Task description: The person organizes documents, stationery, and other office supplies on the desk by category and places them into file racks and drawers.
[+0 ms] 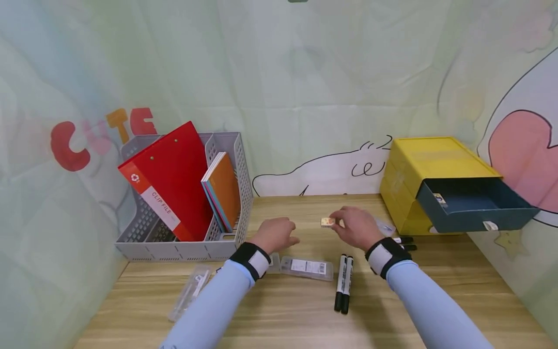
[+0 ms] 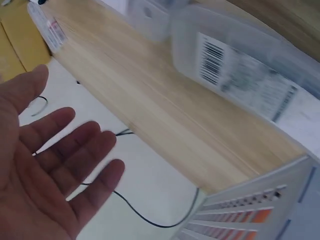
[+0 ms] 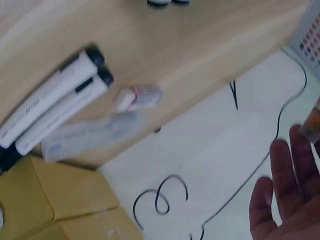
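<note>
My right hand point(image 1: 339, 223) pinches a small orange-and-white block point(image 1: 328, 222) at its fingertips, just above the middle of the wooden table point(image 1: 279, 320); the block shows at the frame edge point(image 3: 313, 123) in the right wrist view. My left hand point(image 1: 288, 233) hovers a little to the left with nothing in it. Its palm is open and its fingers point(image 2: 80, 150) are straight. Below it lies a clear plastic case with a barcode label point(image 1: 307, 267) point(image 2: 240, 75).
Two black-and-white markers point(image 1: 344, 283) lie side by side near my right wrist, and another clear case point(image 1: 189, 291) at front left. A grey file basket point(image 1: 174, 249) holds a red clip file point(image 1: 174, 179) and notebooks. A yellow box point(image 1: 418, 165) has its dark drawer point(image 1: 475, 206) open. A small eraser point(image 3: 137, 97) lies near more markers point(image 3: 55, 115).
</note>
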Available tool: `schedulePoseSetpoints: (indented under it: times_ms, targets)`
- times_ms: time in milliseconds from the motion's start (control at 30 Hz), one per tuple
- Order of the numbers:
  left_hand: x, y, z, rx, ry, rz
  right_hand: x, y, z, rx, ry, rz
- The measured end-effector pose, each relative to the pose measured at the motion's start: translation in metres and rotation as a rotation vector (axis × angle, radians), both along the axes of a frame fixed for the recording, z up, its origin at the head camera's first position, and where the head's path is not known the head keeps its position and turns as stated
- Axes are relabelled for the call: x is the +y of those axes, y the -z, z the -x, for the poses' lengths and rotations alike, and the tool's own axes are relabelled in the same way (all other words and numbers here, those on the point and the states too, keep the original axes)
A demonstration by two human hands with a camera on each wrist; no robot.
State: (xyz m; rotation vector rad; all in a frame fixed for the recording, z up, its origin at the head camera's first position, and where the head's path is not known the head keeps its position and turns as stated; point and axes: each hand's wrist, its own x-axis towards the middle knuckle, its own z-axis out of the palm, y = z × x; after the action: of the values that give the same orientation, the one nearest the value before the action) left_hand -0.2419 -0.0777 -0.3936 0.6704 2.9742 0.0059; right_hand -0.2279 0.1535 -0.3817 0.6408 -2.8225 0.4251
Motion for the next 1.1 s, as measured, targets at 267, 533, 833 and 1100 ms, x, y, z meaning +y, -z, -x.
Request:
schedulePoseSetpoints:
  times_ms: [267,533,833,1100]
  targets:
    - [-0.023,0.01,0.002,-0.056,-0.188,-0.002,0.044,-0.044,0.006,0.061,0.201,0.123]
    - [-0.023,0.009,0.0,-0.068,-0.171,0.067,0.095,-0.073,0.001,0.16,0.442,0.226]
    - [-0.021,0.008,-0.001,-0.049,-0.154,0.059,0.171,-0.096,-0.016,0.028,0.779,0.367]
    - [-0.02,0.011,0.0,-0.069,-0.155,0.078,0.191,-0.096,-0.019,-0.251,0.939,0.126]
